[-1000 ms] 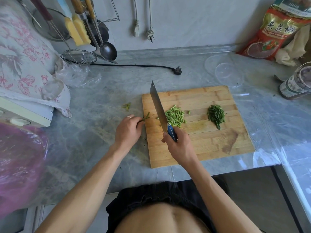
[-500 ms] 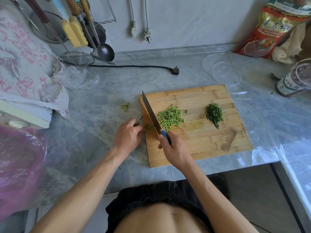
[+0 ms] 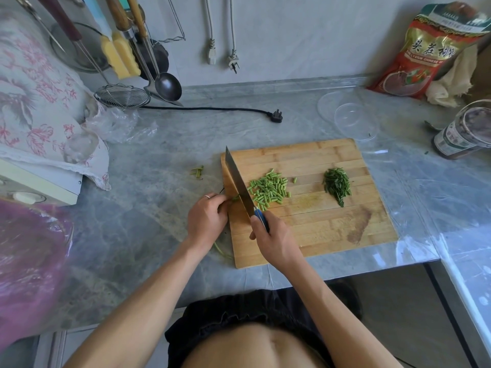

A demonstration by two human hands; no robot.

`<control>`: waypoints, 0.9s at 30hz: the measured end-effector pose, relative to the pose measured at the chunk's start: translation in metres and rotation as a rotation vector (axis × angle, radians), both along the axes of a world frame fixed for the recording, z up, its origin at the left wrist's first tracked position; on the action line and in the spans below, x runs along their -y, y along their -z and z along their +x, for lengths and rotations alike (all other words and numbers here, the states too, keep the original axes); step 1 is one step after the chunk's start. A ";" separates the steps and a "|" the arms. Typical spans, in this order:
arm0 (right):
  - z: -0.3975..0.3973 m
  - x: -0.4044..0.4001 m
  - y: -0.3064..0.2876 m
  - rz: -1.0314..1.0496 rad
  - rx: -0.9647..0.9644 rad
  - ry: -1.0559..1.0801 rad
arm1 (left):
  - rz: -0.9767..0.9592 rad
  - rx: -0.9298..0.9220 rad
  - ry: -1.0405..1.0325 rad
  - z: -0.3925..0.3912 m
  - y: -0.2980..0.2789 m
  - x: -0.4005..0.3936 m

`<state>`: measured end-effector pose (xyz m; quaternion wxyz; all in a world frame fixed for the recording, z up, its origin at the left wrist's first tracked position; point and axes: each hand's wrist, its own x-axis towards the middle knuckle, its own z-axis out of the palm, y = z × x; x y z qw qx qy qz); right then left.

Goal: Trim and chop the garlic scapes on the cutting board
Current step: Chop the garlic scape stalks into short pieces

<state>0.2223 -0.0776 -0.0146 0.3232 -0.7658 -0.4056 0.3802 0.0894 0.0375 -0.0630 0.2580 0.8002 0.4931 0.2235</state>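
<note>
— How are your hands set?

— My right hand is nearest me, forearm running up from the lower right, fingers wrapped round the blue handle of the knife. The blade slants away from me to the upper left, its edge down on the board near the left edge.

— And the left?

— My left hand sits just beside the board's left edge, knuckles up, a ring on one finger. Its fingers are curled together, pinching the short end of the scapes right against the blade. A thin green stalk trails under my wrist onto the tabletop.

— Where's the cut stuff?

— Just right of the blade, a pile of pale green pieces lies mid-board. Further right, apart from it, is a smaller heap of dark green bits.

— Anything beyond the board?

— A few trimmings lie on the tabletop to the left of the board. Past it there's a clear lid, a black plug, a jar at the right, and a red bag leaning on the wall.
</note>
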 end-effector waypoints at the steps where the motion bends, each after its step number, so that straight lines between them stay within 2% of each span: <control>1: 0.001 0.000 -0.001 -0.002 -0.002 0.003 | 0.002 0.001 0.009 0.000 0.000 0.000; 6: 0.001 0.000 -0.002 -0.031 -0.048 0.033 | 0.140 -0.075 0.096 -0.003 0.006 0.008; 9: 0.001 0.001 -0.003 -0.026 -0.029 0.032 | 0.158 -0.107 0.103 -0.002 0.009 0.019; 14: -0.001 0.003 -0.003 -0.009 0.051 -0.038 | -0.120 0.093 -0.138 0.012 0.003 0.015; 16: -0.002 0.005 -0.004 -0.010 0.057 -0.063 | -0.149 0.100 -0.155 0.013 0.002 0.014; 22: 0.003 0.008 -0.012 -0.023 -0.003 -0.019 | 0.004 0.007 -0.006 0.004 0.012 0.008; 27: 0.001 0.011 -0.018 0.023 -0.020 0.011 | 0.110 -0.068 0.011 0.005 0.014 0.006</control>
